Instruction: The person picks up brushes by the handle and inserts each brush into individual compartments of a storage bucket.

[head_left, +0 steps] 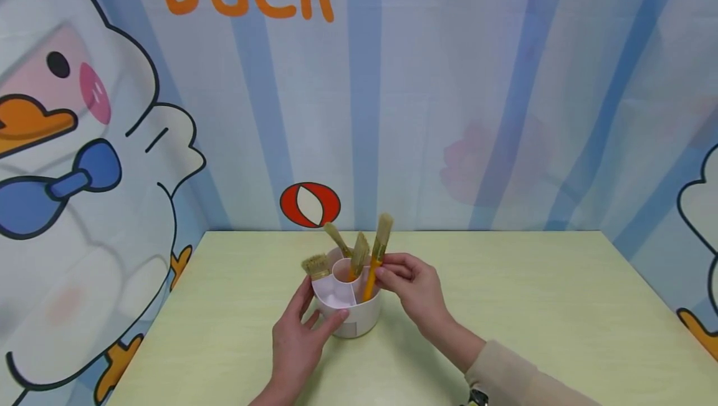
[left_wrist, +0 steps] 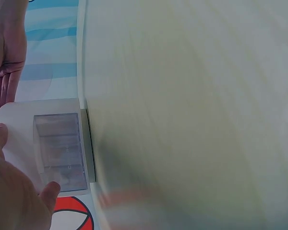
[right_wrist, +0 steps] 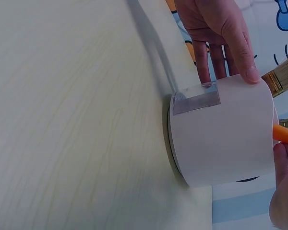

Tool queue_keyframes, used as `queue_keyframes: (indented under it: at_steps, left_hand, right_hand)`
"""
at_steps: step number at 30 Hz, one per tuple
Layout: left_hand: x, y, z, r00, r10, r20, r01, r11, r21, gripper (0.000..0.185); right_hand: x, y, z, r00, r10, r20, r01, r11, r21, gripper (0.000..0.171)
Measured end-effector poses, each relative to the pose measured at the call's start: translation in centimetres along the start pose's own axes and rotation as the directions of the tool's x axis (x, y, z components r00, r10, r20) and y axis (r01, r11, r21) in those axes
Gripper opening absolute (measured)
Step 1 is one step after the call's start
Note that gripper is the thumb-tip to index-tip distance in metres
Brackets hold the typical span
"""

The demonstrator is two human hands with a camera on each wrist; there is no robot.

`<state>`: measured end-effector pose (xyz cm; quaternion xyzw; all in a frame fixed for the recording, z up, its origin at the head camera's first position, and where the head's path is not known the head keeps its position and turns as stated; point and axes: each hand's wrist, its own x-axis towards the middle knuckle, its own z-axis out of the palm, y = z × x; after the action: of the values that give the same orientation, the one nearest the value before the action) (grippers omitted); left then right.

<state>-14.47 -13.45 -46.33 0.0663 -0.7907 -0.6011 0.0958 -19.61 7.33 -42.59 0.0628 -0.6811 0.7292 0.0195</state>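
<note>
A white round holder [head_left: 359, 322] with inner compartments stands on the pale green table [head_left: 505, 306]. Several orange-handled brushes stand in it, bristles up. My left hand [head_left: 314, 319] grips the holder's near left side, thumb on the rim. My right hand [head_left: 387, 272] pinches the orange handle of the tallest brush [head_left: 378, 250], which stands tilted in the right compartment. The left wrist view shows the holder's wall [left_wrist: 19, 124] with a clear label pocket. In the right wrist view, left-hand fingers [right_wrist: 225, 52] wrap round the holder [right_wrist: 225, 139], and the orange handle [right_wrist: 284, 135] shows at the right edge.
A printed backdrop with cartoon ducks and blue stripes closes off the table's back and sides. A red and white oval mark [head_left: 310, 204] sits on it behind the holder. Bare tabletop spreads to the right and front.
</note>
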Motion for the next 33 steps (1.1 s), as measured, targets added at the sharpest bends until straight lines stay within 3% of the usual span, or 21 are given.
queue_keyframes:
  at_steps: [13, 33]
  left_hand:
    - [0.0, 0.0, -0.1, 1.000, 0.025, 0.002, -0.025, 1.000, 0.001, 0.099]
    - [0.0, -0.1, -0.1, 1.000, 0.030, 0.005, -0.030, 1.000, -0.001, 0.097]
  right_hand:
    - [-0.3, -0.3, -1.1, 0.996, 0.003, 0.084, 0.003, 0.997, -0.073, 0.031]
    - [-0.7, 0.5, -2.4, 0.999, 0.033, -0.001, -0.033, 0.996, -0.081, 0.031]
